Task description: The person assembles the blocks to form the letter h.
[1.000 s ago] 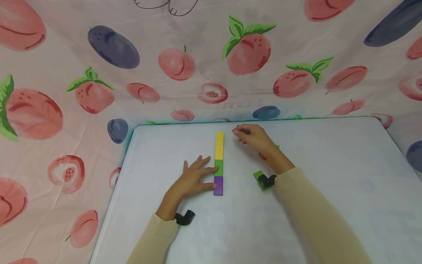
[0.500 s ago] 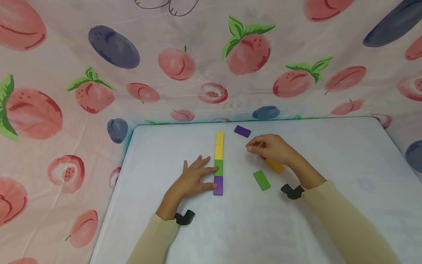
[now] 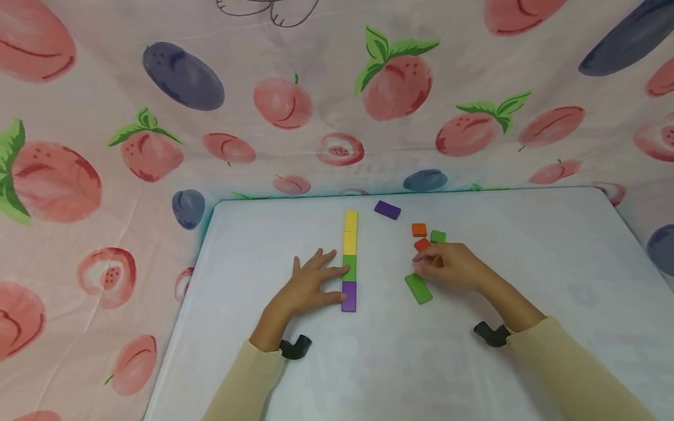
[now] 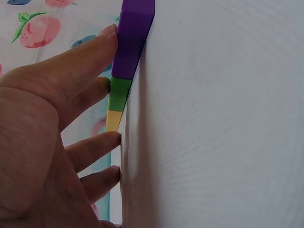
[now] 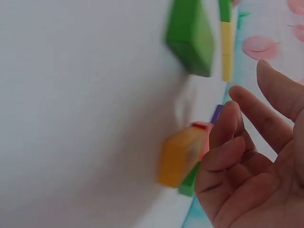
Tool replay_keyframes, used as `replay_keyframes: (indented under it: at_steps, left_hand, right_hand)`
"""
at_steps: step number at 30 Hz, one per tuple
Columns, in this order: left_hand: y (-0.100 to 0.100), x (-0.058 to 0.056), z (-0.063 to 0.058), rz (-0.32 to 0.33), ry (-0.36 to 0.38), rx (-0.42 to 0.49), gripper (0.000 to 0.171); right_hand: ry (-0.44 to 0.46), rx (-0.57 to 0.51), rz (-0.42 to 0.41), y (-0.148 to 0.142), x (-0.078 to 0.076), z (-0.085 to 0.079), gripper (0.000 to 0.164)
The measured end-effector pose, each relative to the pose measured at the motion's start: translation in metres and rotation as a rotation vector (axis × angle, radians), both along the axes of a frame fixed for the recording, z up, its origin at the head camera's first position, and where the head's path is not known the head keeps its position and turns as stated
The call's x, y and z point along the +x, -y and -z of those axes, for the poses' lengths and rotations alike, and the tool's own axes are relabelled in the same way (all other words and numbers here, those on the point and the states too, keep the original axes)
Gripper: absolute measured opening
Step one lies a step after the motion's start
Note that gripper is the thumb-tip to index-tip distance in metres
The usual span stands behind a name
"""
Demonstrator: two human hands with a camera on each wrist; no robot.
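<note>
A straight row of blocks runs away from me on the white table: a purple block (image 3: 348, 305), a green block (image 3: 349, 261), then two yellow blocks (image 3: 350, 243). My left hand (image 3: 305, 287) lies at its left side, fingers spread; thumb touches the purple block and index finger the green one. Over the loose blocks on the right hovers my right hand (image 3: 457, 266). Its fingers are loosely bent with nothing between them in the right wrist view. An orange-yellow block (image 5: 176, 156) lies below it, mostly hidden in the head view. A loose green block (image 3: 418, 289) sits just left of it.
Beyond my right hand lie a red block (image 3: 422, 244), an orange block (image 3: 419, 230) and another green block (image 3: 438, 236). A second purple block (image 3: 387, 210) rests near the table's far edge. Fruit-patterned cloth (image 3: 284, 102) rises behind the table (image 3: 253, 234).
My right hand has drawn back from the far purple block, toward me and to the right, uncovering the purple, orange and loose green blocks. My left hand and the row stay still.
</note>
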State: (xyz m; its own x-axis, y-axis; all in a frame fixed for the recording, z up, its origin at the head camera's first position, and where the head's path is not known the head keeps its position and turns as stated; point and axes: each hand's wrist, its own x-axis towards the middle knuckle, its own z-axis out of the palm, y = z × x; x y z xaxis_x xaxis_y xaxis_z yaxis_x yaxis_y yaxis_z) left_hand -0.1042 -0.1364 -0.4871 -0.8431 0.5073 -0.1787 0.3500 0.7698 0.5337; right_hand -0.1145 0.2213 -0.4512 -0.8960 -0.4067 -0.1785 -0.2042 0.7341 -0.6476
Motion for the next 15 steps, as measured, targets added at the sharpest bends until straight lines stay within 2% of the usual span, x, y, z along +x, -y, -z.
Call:
replay_keyframes:
  at_steps: [6, 15]
  left_hand:
    - [0.0, 0.0, 0.0, -0.004, -0.006, 0.006, 0.062]
    - [-0.001, 0.001, -0.001, -0.007, 0.003, 0.01, 0.062]
  right_hand:
    - [-0.024, 0.017, -0.025, -0.007, 0.009, 0.011, 0.037]
    - [-0.006, 0.024, -0.056, -0.009, 0.014, 0.015, 0.043]
